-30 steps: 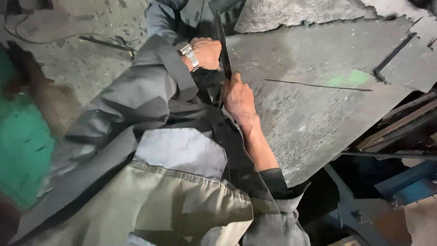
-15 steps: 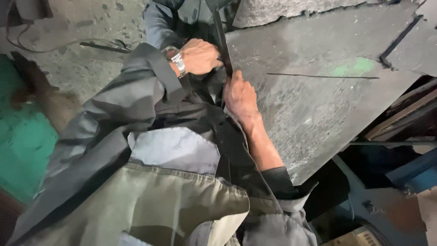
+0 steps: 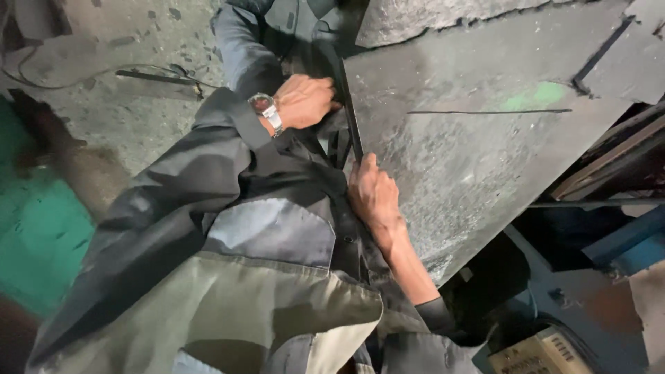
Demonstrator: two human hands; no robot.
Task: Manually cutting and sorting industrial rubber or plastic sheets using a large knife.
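Both hands grab the long thin black metal strip [image 3: 348,104] that runs along the edge of the big grey metal sheet [image 3: 478,152]. The right hand [image 3: 373,194] is wrapped tight around the low end of the strip, with its fingers curled under and its thumb up on top. The left hand [image 3: 303,101] is closed on the strip higher up, with its fingers pressed against the strip's side. A silver wristwatch [image 3: 266,108] sits on the left wrist, just where the dark grey jacket sleeve [image 3: 187,187] ends.

The strip stands on its edge, touching the sheet's left side, and goes from the right hand up past the left hand toward the top of the picture. The sheet is dull and scuffed, with a green paint mark [image 3: 537,95] and a thin dark line [image 3: 485,111] across it. To the left is a dirty grey concrete floor [image 3: 104,104] with a green painted patch [image 3: 41,235]. Blue metal frame parts [image 3: 609,242] show under the sheet on the right.
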